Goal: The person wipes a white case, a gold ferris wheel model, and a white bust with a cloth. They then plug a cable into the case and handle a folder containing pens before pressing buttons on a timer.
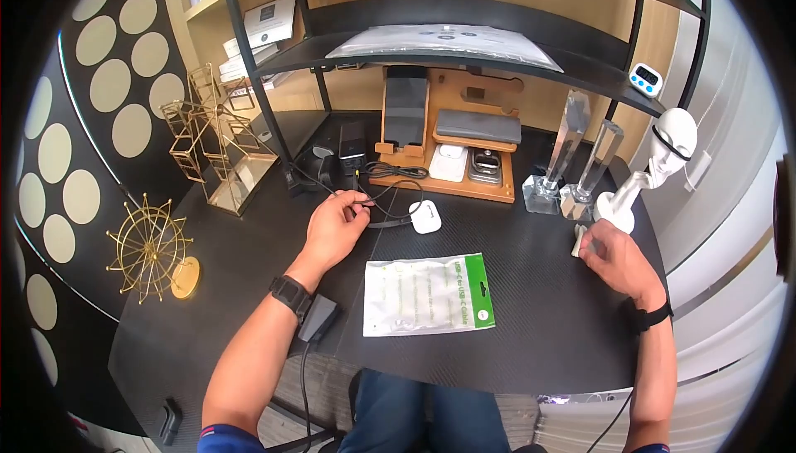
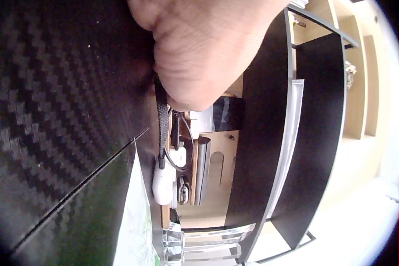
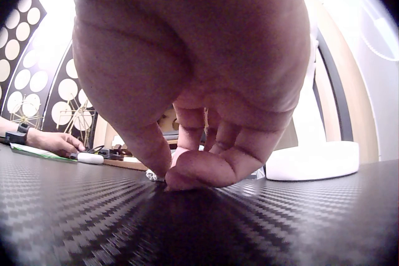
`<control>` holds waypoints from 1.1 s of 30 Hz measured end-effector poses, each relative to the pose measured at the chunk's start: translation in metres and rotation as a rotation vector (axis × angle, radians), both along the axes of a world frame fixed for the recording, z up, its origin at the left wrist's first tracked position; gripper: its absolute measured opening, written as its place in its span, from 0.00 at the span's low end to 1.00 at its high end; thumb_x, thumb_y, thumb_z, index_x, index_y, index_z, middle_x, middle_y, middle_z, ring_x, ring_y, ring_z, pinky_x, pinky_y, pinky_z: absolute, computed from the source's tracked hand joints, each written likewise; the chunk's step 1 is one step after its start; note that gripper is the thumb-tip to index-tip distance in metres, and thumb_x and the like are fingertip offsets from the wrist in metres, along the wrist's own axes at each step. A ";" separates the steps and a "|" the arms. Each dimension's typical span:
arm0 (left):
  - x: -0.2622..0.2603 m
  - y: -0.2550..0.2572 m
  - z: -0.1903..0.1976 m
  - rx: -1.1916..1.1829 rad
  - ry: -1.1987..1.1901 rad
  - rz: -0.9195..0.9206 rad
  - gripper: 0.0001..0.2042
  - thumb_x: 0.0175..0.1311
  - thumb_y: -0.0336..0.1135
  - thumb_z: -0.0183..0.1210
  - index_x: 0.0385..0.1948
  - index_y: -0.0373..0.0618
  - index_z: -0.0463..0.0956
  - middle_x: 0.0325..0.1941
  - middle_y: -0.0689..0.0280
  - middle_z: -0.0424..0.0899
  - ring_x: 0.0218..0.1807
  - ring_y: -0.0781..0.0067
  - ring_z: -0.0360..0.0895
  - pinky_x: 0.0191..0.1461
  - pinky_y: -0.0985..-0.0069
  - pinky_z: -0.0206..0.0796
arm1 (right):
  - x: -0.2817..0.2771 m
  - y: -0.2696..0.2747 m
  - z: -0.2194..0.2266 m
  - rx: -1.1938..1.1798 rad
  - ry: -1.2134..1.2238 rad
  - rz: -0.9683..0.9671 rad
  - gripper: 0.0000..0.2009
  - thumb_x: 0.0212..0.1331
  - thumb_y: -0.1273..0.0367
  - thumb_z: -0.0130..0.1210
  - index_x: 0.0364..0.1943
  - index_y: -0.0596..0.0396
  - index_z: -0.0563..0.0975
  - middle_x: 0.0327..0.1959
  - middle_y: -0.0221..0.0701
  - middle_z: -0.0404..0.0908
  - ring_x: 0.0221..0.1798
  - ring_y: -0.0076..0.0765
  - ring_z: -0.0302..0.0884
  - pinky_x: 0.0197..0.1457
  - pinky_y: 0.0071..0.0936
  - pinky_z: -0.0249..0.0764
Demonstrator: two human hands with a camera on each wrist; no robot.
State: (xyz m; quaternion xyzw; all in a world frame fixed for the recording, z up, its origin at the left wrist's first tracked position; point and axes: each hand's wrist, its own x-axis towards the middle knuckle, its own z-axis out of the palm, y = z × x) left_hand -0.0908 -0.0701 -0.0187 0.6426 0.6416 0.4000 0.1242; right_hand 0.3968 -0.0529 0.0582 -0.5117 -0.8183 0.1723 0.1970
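Black cable [image 1: 388,222] runs from the fingers of my left hand [image 1: 336,227], which pinches it, to the white case [image 1: 425,217]. In the left wrist view, the braided cable [image 2: 163,122] comes out beneath the hand [image 2: 199,35] and reaches the case [image 2: 163,182]. My right hand [image 1: 620,264] is low over the table's right side, fingers curled round a small white object [image 1: 578,240] in front of the white head figure. In the right wrist view, the hand [image 3: 193,72] hides most of that object. A white and green cable packet [image 1: 423,295] lies between the hands.
A wooden stand [image 1: 464,184] holds a phone and small devices at the back, below a black shelf [image 1: 597,76]. Crystal trophies [image 1: 568,150] and the head figure [image 1: 673,134] stand right. A gold wheel ornament [image 1: 152,254] stands left; a black adapter [image 1: 319,319] lies by the left wrist.
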 end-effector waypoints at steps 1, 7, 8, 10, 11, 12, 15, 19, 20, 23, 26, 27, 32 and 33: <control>0.001 0.000 -0.002 -0.007 -0.027 0.012 0.19 0.70 0.28 0.66 0.61 0.38 0.81 0.36 0.76 0.78 0.35 0.86 0.71 0.43 0.81 0.68 | -0.001 0.000 0.001 -0.001 -0.016 -0.003 0.07 0.64 0.71 0.65 0.42 0.59 0.81 0.41 0.37 0.81 0.36 0.38 0.80 0.44 0.37 0.78; 0.002 0.000 -0.006 0.063 -0.130 0.025 0.16 0.67 0.33 0.66 0.55 0.41 0.85 0.36 0.71 0.81 0.34 0.78 0.75 0.43 0.75 0.72 | -0.001 0.001 -0.001 -0.003 -0.028 -0.005 0.07 0.64 0.72 0.65 0.42 0.59 0.81 0.41 0.37 0.81 0.36 0.37 0.79 0.44 0.36 0.77; 0.000 0.001 -0.007 0.064 -0.132 0.027 0.16 0.67 0.33 0.66 0.55 0.41 0.85 0.36 0.71 0.81 0.34 0.78 0.75 0.43 0.75 0.72 | -0.001 0.001 -0.001 -0.009 -0.020 -0.017 0.07 0.63 0.72 0.65 0.42 0.59 0.81 0.41 0.37 0.81 0.36 0.37 0.79 0.44 0.36 0.77; -0.004 0.003 -0.007 0.010 -0.005 0.001 0.19 0.66 0.33 0.66 0.59 0.42 0.84 0.36 0.71 0.81 0.34 0.78 0.75 0.44 0.74 0.72 | -0.001 -0.001 0.000 -0.018 -0.009 -0.017 0.07 0.63 0.72 0.64 0.42 0.59 0.81 0.42 0.37 0.81 0.36 0.37 0.79 0.44 0.36 0.77; -0.003 0.003 -0.006 0.015 -0.005 0.000 0.19 0.66 0.33 0.66 0.59 0.42 0.84 0.36 0.71 0.81 0.34 0.78 0.75 0.44 0.74 0.72 | -0.002 -0.002 0.002 -0.027 0.005 -0.018 0.07 0.63 0.72 0.64 0.42 0.60 0.81 0.42 0.37 0.81 0.36 0.37 0.79 0.44 0.36 0.77; -0.002 0.002 -0.004 0.011 -0.020 0.015 0.19 0.66 0.33 0.66 0.59 0.42 0.84 0.36 0.71 0.81 0.34 0.77 0.76 0.44 0.74 0.72 | -0.002 -0.001 0.003 -0.023 0.007 -0.020 0.07 0.63 0.72 0.64 0.42 0.60 0.81 0.42 0.37 0.81 0.36 0.37 0.79 0.44 0.36 0.77; 0.001 0.002 -0.006 0.022 -0.082 0.033 0.17 0.66 0.33 0.66 0.57 0.42 0.85 0.36 0.71 0.81 0.34 0.77 0.76 0.44 0.74 0.72 | -0.001 -0.002 0.001 -0.027 -0.002 -0.005 0.08 0.63 0.72 0.65 0.42 0.60 0.81 0.42 0.37 0.80 0.36 0.37 0.79 0.44 0.36 0.77; 0.002 0.001 -0.005 0.039 -0.123 0.053 0.16 0.66 0.33 0.66 0.55 0.42 0.85 0.36 0.71 0.82 0.34 0.77 0.76 0.44 0.74 0.72 | -0.002 0.000 0.001 -0.027 -0.025 -0.018 0.08 0.63 0.72 0.64 0.42 0.60 0.81 0.42 0.37 0.80 0.36 0.37 0.79 0.45 0.36 0.77; 0.001 0.001 -0.006 0.040 -0.125 0.055 0.16 0.66 0.33 0.66 0.55 0.42 0.85 0.36 0.71 0.82 0.34 0.77 0.76 0.44 0.74 0.72 | -0.001 0.000 0.001 -0.023 -0.019 -0.014 0.08 0.63 0.72 0.64 0.42 0.60 0.81 0.42 0.37 0.80 0.37 0.37 0.79 0.45 0.36 0.77; -0.001 0.001 -0.007 0.070 -0.031 0.014 0.19 0.66 0.33 0.67 0.58 0.43 0.84 0.36 0.72 0.82 0.33 0.77 0.76 0.44 0.74 0.73 | -0.002 -0.002 0.003 -0.031 -0.014 -0.023 0.08 0.63 0.72 0.64 0.43 0.60 0.81 0.42 0.37 0.80 0.36 0.37 0.79 0.45 0.36 0.77; 0.001 0.002 -0.003 0.036 -0.030 0.039 0.18 0.66 0.32 0.67 0.58 0.42 0.84 0.37 0.72 0.82 0.34 0.77 0.76 0.44 0.74 0.73 | 0.000 -0.001 0.001 -0.024 0.006 0.001 0.08 0.64 0.72 0.64 0.43 0.60 0.81 0.42 0.37 0.81 0.37 0.37 0.79 0.45 0.36 0.77; 0.001 0.002 -0.005 0.039 -0.082 0.042 0.17 0.66 0.32 0.67 0.57 0.43 0.85 0.36 0.72 0.82 0.34 0.77 0.76 0.44 0.74 0.73 | 0.000 -0.001 0.001 -0.028 0.007 -0.002 0.08 0.64 0.72 0.64 0.43 0.60 0.81 0.42 0.37 0.81 0.37 0.37 0.79 0.45 0.36 0.77; -0.004 0.004 -0.012 0.066 -0.095 0.023 0.18 0.66 0.32 0.67 0.57 0.42 0.85 0.36 0.71 0.82 0.34 0.78 0.76 0.44 0.75 0.73 | -0.002 -0.001 0.002 -0.019 -0.021 -0.006 0.07 0.64 0.72 0.64 0.43 0.59 0.81 0.42 0.37 0.81 0.37 0.37 0.79 0.45 0.36 0.77; -0.005 0.005 -0.011 0.043 -0.056 0.003 0.18 0.68 0.29 0.66 0.59 0.40 0.83 0.37 0.73 0.81 0.35 0.81 0.74 0.44 0.78 0.71 | -0.002 -0.001 0.002 -0.019 -0.024 -0.003 0.07 0.64 0.72 0.64 0.43 0.59 0.81 0.42 0.37 0.81 0.37 0.37 0.79 0.45 0.36 0.77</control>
